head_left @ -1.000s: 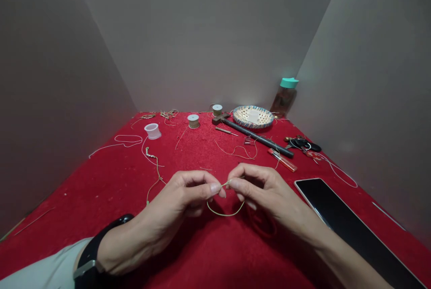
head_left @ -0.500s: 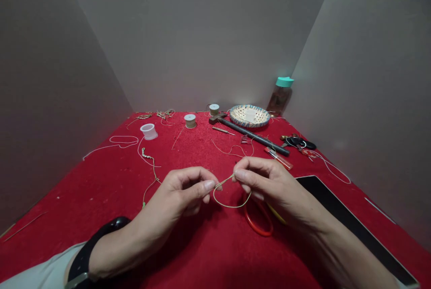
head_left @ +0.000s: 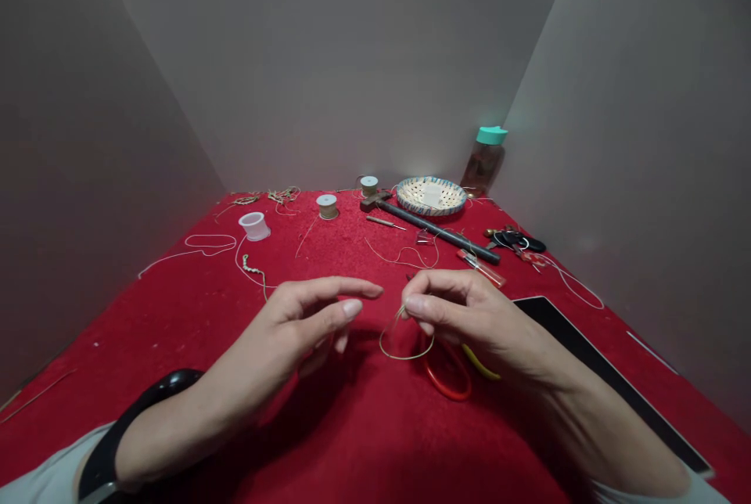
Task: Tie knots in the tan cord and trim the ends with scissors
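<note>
Between thumb and fingers, my right hand pinches a thin olive-green cord, which hangs from the fingertips in a loop. My left hand is just left of the loop, its thumb and fingers apart and nothing between them. Beneath my right hand lie the red handle and a yellow handle of a tool whose head is mostly hidden. A knotted length of cord lies beyond my left hand and runs behind it.
On the red cloth stand thread spools and a white plastic cup. Farther back are a hammer, an awl, a woven basket and a teal-lidded jar. Keys and a black panel lie right.
My left hand has let go of the cord and moved left, its fingers spreading. My right hand still pinches the loop, which now hangs narrower at the top. The view has shifted slightly.
</note>
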`<action>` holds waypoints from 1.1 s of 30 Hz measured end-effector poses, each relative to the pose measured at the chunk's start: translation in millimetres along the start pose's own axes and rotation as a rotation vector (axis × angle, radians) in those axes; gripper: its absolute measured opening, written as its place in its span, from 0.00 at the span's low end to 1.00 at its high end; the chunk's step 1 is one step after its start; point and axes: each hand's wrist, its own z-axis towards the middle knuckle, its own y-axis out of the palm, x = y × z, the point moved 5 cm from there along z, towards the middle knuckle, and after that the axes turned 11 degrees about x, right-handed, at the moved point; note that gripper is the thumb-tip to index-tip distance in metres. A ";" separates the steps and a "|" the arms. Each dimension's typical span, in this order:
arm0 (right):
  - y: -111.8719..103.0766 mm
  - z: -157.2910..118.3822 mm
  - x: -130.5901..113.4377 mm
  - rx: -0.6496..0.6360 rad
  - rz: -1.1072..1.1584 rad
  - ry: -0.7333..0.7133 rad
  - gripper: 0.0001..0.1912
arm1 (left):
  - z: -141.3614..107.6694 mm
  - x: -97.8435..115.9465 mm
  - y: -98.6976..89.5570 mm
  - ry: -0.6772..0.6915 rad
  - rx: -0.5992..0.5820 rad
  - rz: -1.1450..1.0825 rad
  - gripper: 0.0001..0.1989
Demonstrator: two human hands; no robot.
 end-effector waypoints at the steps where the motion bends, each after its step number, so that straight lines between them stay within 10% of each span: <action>1: 1.8 -0.9 -0.5 -0.010 -0.015 0.001 0.11 | -0.5 -0.5 1.8 -0.022 -0.012 -0.020 0.14; 33: 19.3 3.9 18.6 0.066 0.314 0.106 0.10 | -2.9 -12.4 14.6 -0.129 -0.116 -0.305 0.05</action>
